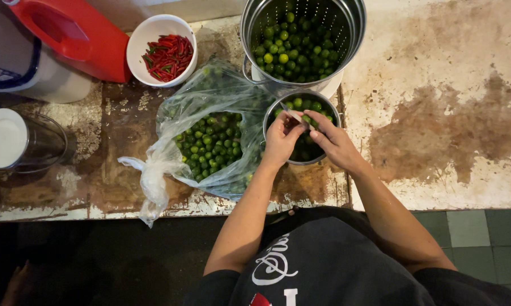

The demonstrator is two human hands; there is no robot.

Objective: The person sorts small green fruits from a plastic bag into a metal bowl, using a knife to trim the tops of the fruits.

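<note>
Both hands meet over the small metal bowl (325,107): left hand (281,139) fingers pinch a knife (294,116), right hand (333,141) fingers curl together around a lime (306,120).

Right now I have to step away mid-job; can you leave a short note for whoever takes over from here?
Left hand: holds a small knife over the small metal bowl; what else is in its grip is hidden.
Right hand: fingers meet the left at the bowl; grip unclear.
Limes: some in the bowl, many in the big colander behind it, many in the open plastic bag on the left.
Done versus left: cannot tell which limes are cut.
</note>
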